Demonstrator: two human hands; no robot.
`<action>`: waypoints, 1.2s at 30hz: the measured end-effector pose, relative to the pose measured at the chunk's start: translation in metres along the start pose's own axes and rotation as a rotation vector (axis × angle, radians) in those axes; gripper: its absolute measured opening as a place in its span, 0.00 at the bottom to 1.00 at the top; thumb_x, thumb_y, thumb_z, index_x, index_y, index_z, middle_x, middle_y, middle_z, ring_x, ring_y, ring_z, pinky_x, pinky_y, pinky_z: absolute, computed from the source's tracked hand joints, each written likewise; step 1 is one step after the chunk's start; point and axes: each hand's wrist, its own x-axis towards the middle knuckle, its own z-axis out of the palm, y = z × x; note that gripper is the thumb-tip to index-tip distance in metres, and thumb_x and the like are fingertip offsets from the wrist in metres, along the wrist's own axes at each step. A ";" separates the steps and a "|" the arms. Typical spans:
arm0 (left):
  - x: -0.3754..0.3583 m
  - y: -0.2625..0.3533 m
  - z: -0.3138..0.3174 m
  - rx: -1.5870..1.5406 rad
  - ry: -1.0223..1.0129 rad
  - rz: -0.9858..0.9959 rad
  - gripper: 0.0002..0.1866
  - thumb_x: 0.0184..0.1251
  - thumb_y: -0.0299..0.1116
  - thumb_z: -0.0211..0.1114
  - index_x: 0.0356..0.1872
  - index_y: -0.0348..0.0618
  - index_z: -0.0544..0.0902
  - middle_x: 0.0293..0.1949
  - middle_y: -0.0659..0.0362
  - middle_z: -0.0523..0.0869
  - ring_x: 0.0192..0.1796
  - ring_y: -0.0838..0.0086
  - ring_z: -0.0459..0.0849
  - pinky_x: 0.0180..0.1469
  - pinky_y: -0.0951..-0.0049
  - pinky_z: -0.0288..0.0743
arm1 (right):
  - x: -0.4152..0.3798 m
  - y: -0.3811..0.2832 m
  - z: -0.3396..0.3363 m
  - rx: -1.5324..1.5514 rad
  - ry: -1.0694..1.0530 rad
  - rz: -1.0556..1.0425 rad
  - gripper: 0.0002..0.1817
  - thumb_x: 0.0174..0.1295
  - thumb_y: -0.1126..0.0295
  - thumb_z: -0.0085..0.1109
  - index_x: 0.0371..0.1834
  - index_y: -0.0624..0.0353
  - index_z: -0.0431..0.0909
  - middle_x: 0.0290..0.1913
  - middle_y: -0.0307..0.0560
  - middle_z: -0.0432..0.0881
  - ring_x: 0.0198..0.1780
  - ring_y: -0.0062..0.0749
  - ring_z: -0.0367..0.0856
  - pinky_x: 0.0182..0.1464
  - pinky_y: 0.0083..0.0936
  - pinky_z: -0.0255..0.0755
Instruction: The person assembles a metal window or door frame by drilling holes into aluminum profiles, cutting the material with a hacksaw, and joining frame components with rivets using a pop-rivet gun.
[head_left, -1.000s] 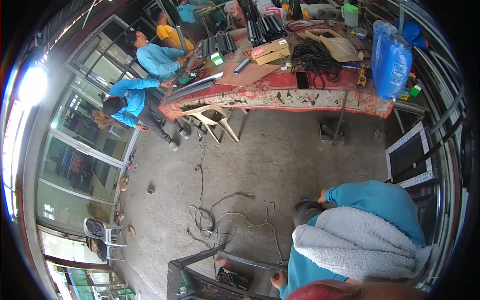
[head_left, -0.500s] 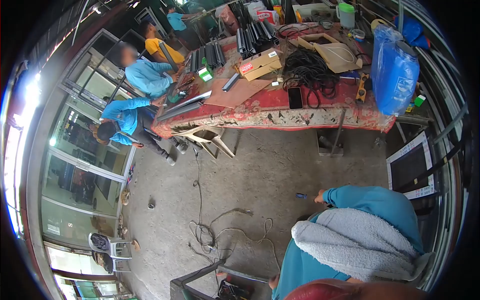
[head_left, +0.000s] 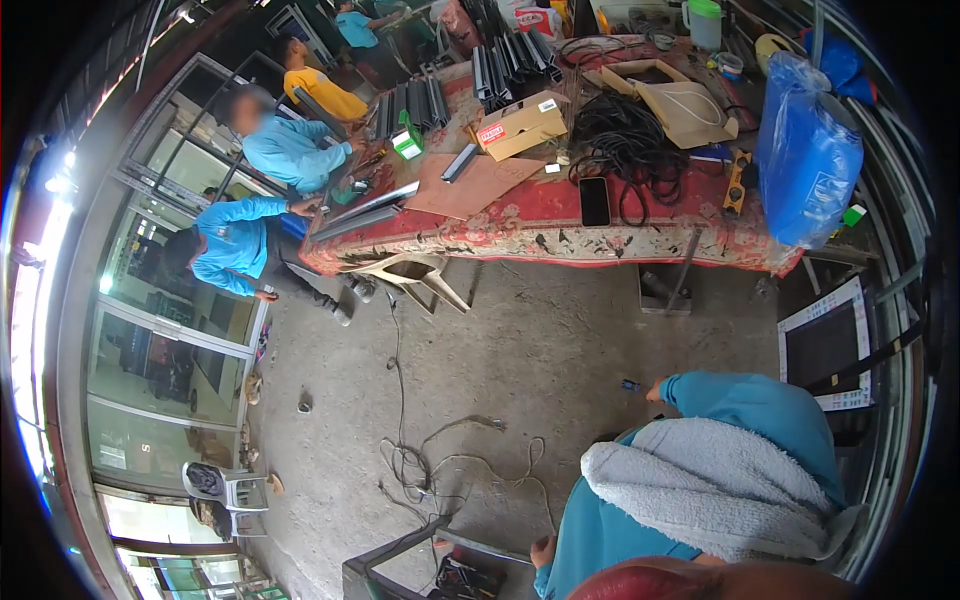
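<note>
At the lower right, my right hand [head_left: 655,390] reaches out of a teal sleeve, its fingers closed at the end of a small dark-blue object [head_left: 630,385]. What that object is cannot be made out. My left hand [head_left: 543,550] is lower down, beside the end of a grey metal frame [head_left: 400,541]. Its fingers are partly hidden, and whether they touch the frame or hold anything is unclear. A grey towel [head_left: 705,480] lies over my shoulder.
A long table with a red cloth [head_left: 500,228] carries metal profiles, a cardboard box [head_left: 522,128] and coiled black cable [head_left: 622,140]. Cords [head_left: 405,465] trail over the floor. Several people stand left of the table; a white stool [head_left: 225,485] is at lower left.
My right hand and the blue object have moved right together. My left hand has shifted slightly up and left. The nearest co-worker at the table's left end has leaned further left.
</note>
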 end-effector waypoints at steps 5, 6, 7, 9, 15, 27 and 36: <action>-0.019 -0.047 0.000 0.111 0.012 -0.172 0.22 0.54 0.37 0.79 0.42 0.30 0.84 0.39 0.49 0.89 0.40 0.67 0.87 0.46 0.66 0.81 | -0.025 -0.016 0.004 0.058 0.069 -0.027 0.26 0.50 0.53 0.66 0.46 0.63 0.85 0.44 0.54 0.87 0.45 0.43 0.86 0.49 0.38 0.79; -0.019 -0.054 -0.001 0.117 0.012 -0.187 0.22 0.54 0.37 0.79 0.43 0.29 0.84 0.40 0.49 0.89 0.40 0.67 0.87 0.46 0.66 0.81 | -0.035 -0.022 0.003 0.080 0.076 -0.031 0.25 0.50 0.53 0.66 0.43 0.63 0.86 0.40 0.53 0.88 0.41 0.42 0.87 0.46 0.37 0.80; -0.019 -0.058 -0.002 0.116 0.011 -0.198 0.22 0.54 0.37 0.79 0.43 0.29 0.84 0.40 0.48 0.89 0.41 0.67 0.87 0.47 0.66 0.81 | -0.033 -0.024 0.004 0.077 0.081 -0.040 0.23 0.50 0.53 0.67 0.40 0.62 0.86 0.37 0.52 0.87 0.38 0.41 0.86 0.43 0.36 0.80; -0.016 -0.064 -0.003 0.113 0.009 -0.210 0.22 0.54 0.37 0.79 0.43 0.29 0.84 0.40 0.48 0.89 0.41 0.67 0.87 0.47 0.66 0.81 | -0.030 -0.031 0.007 0.069 0.090 -0.060 0.19 0.50 0.54 0.68 0.33 0.61 0.86 0.30 0.49 0.87 0.31 0.38 0.85 0.38 0.34 0.80; 0.002 -0.051 -0.002 0.045 -0.004 -0.181 0.23 0.54 0.38 0.78 0.44 0.28 0.84 0.42 0.47 0.90 0.42 0.66 0.88 0.48 0.66 0.81 | -0.023 -0.039 0.006 0.080 0.065 -0.105 0.19 0.50 0.53 0.69 0.25 0.61 0.81 0.24 0.47 0.82 0.24 0.33 0.80 0.30 0.32 0.76; 0.003 -0.016 0.006 0.163 -0.030 -0.160 0.24 0.54 0.41 0.79 0.44 0.30 0.85 0.41 0.47 0.90 0.43 0.66 0.88 0.49 0.66 0.81 | -0.033 -0.016 0.003 0.129 0.082 -0.101 0.19 0.51 0.54 0.69 0.27 0.62 0.80 0.26 0.49 0.82 0.25 0.35 0.79 0.30 0.35 0.75; 0.008 -0.026 0.003 0.209 -0.038 -0.211 0.26 0.52 0.43 0.80 0.44 0.29 0.86 0.41 0.46 0.90 0.43 0.65 0.88 0.48 0.66 0.81 | -0.013 0.010 0.016 0.263 0.075 -0.079 0.20 0.51 0.55 0.69 0.31 0.63 0.79 0.25 0.50 0.80 0.25 0.35 0.78 0.28 0.36 0.75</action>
